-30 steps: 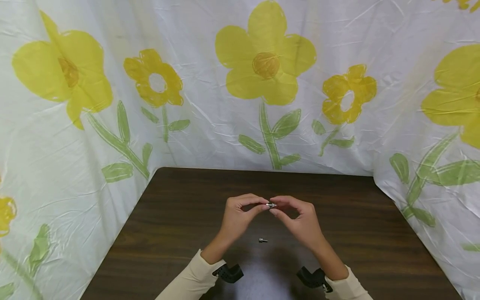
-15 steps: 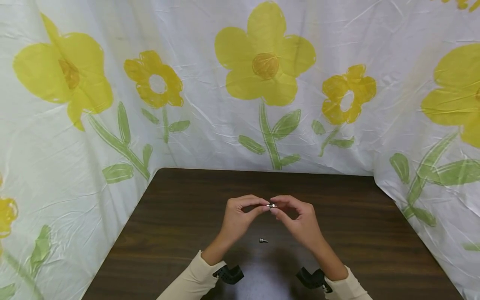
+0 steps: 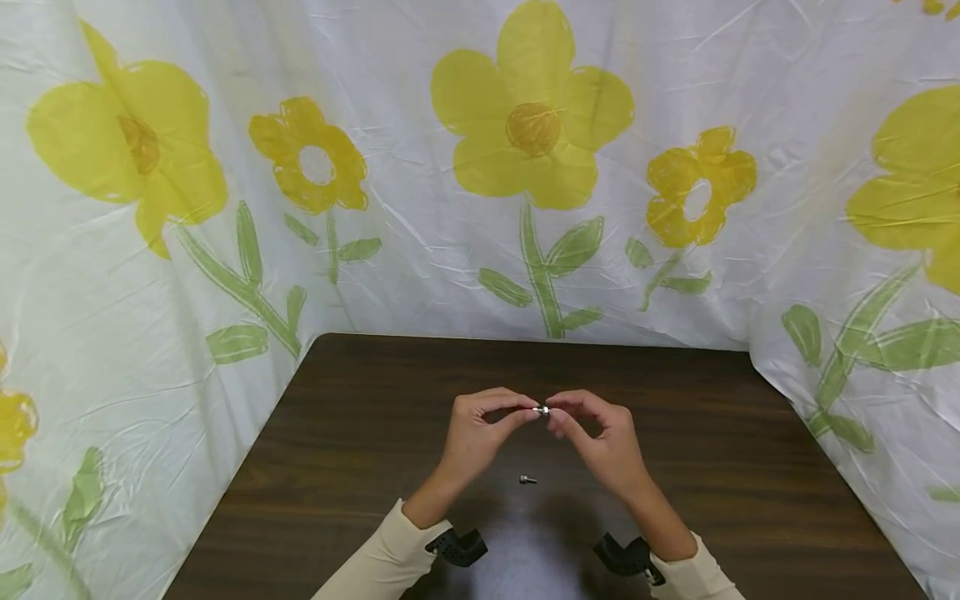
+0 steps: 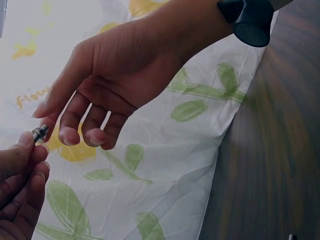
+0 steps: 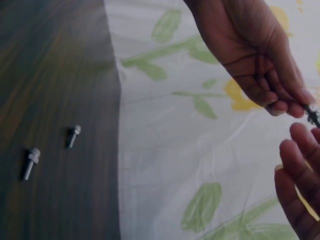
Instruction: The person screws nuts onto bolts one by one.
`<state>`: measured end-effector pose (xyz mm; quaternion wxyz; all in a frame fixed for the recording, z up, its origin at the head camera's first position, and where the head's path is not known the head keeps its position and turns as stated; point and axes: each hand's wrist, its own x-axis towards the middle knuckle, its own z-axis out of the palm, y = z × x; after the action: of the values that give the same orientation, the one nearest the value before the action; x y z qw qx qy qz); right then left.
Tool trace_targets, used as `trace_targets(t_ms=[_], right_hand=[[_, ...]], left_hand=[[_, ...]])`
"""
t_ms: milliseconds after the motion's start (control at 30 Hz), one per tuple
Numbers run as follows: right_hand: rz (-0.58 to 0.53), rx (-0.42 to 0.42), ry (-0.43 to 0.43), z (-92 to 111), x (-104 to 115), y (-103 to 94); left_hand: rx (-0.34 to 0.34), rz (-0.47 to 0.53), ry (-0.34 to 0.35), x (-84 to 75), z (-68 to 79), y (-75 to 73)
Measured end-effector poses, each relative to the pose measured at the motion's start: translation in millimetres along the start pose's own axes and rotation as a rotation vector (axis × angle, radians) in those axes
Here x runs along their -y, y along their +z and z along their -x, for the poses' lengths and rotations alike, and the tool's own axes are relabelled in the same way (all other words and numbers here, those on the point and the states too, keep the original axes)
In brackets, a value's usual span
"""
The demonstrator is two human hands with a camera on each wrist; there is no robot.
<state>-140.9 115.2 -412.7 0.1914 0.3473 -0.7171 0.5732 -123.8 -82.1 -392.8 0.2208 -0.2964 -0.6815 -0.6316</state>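
Note:
In the head view, my left hand [image 3: 480,429] pinches a small silver bolt [image 3: 538,411] between thumb and forefinger above the table. My right hand [image 3: 600,437] has its thumb and forefinger at the bolt's right end. A nut-like collar [image 4: 38,134] shows around the shank in the left wrist view. There, the left hand [image 4: 20,185] grips one end and the right hand [image 4: 120,75] curls its fingers close to the other. The right wrist view shows the bolt [image 5: 312,116] partly cut off at the edge, with the right hand's thumb out of sight.
A loose small bolt [image 3: 528,479] lies on the dark wooden table [image 3: 375,467] below the hands. In the right wrist view, two bolts lie on the table, a nearer one [image 5: 31,162] and a farther one [image 5: 74,135]. A flower-printed white curtain [image 3: 420,275] surrounds the table.
My right thumb and forefinger have shifted slightly to the right along the bolt's end. The left hand stays nearly still with the bolt in its pinch.

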Motion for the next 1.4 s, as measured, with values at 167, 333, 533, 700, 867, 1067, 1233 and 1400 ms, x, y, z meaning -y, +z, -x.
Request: trace_targets(t_ms=[167,333,533,700,867,1067,1233,1400], right_hand=[[-0.028,0.012,-0.048,-7,19,1.1],[-0.005,0.018,-0.045,-11,32,2.9],[0.098,0.014,0.017,-9,24,5.0],[0.146,0.015,0.106,-3,1,4.8],[0.097,0.017,0.103,-1,-2,3.0],[0.017,0.013,-0.017,-5,15,2.6],[0.02,0.018,-0.033,-10,29,3.9],[0.088,0.006,-0.002,-4,13,6.1]], left_hand=[[0.0,0.001,-0.001,0.0,-0.3,-0.6],[0.008,0.021,0.002,0.5,0.3,0.0],[0.009,0.034,0.006,0.4,0.7,1.0],[0.01,0.043,-0.003,0.5,1.3,1.9],[0.001,0.033,-0.009,0.5,1.3,1.8],[-0.01,0.009,-0.01,0.5,0.7,0.7],[-0.006,0.023,-0.004,0.1,0.8,1.2],[0.001,0.029,0.016,-0.3,1.3,2.7]])
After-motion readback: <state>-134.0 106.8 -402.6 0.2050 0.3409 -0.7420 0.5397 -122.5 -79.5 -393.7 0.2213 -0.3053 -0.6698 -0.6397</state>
